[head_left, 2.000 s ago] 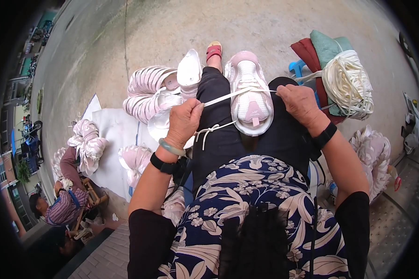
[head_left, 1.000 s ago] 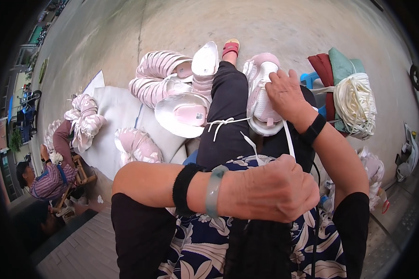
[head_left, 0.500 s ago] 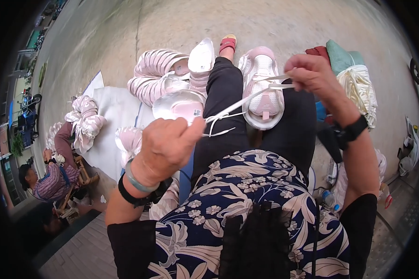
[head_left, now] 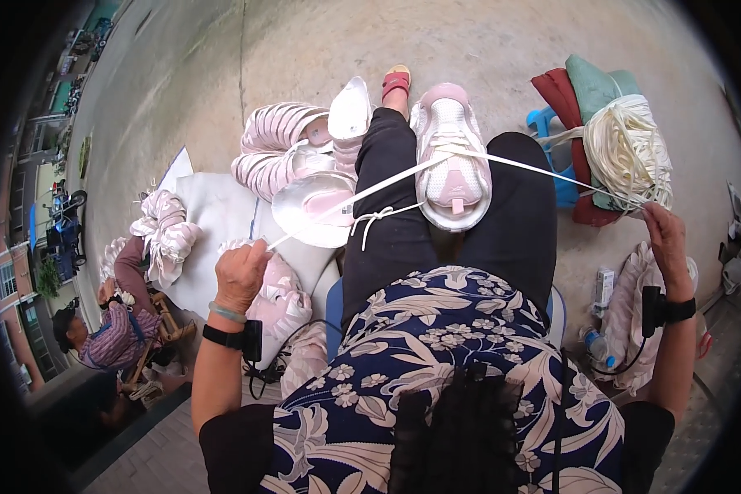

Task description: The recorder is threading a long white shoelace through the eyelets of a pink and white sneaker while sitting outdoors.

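Observation:
A pink and white shoe upper (head_left: pixel 455 177) rests at my thighs, toe end pointing away from me, with a white shoelace (head_left: pixel 395 178) crossing its middle. Pinched in my left hand (head_left: pixel 243 272), low on the left, is one end of that lace, drawn tight. Far out on the right, my right hand (head_left: pixel 667 243) grips the other end, so both sides run taut from the upper. A thin white cord tied in a bow (head_left: pixel 374 219) hangs from the upper's left side over my thigh.
Nested pink and white uppers (head_left: pixel 284 132) stand at the left beside a white sheet (head_left: pixel 222 214). A bundle of cream laces (head_left: pixel 630 152) lies on red and green cloth over a blue stool (head_left: pixel 564 185). A water bottle (head_left: pixel 598 350) is at lower right. Another person (head_left: pixel 111 329) sits far left.
My hands have moved wide apart, the left down and leftward, the right out to the right and toward me. The shoelace between them has been pulled tight across the upper.

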Action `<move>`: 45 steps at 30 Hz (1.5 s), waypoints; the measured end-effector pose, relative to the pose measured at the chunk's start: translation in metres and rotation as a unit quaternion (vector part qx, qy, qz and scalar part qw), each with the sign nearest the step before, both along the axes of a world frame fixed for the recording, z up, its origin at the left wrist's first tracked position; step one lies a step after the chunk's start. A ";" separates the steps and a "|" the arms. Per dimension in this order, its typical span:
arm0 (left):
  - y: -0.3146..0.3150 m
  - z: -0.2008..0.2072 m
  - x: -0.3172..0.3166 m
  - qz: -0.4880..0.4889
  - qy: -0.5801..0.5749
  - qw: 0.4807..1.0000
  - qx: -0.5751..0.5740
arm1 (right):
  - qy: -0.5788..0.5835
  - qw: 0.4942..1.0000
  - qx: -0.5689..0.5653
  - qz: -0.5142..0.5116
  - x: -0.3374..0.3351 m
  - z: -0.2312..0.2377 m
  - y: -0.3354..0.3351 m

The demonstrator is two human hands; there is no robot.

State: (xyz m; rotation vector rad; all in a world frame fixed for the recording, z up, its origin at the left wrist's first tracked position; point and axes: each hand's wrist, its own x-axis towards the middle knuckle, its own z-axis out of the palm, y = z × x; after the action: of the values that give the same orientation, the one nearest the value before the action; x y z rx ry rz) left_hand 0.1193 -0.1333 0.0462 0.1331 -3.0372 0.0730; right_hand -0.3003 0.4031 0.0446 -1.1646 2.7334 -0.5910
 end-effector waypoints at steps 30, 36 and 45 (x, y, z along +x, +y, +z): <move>0.104 -0.048 -0.221 0.306 -0.183 0.638 0.682 | -0.534 0.813 -0.213 -0.098 0.082 -0.054 -0.222; 0.100 -0.058 -0.260 0.290 -0.110 0.732 0.607 | -0.544 0.767 -0.289 -0.178 0.069 -0.081 -0.249; 0.100 -0.060 -0.241 0.066 0.194 0.894 0.399 | -0.529 0.740 -0.369 -0.192 0.075 -0.085 -0.246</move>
State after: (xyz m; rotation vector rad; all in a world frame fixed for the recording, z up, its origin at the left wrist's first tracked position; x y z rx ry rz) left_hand -0.1217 -0.0329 -0.0134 0.3573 -2.4575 -1.0548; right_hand -0.2253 0.1574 -0.0407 -0.0758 1.6632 -1.7975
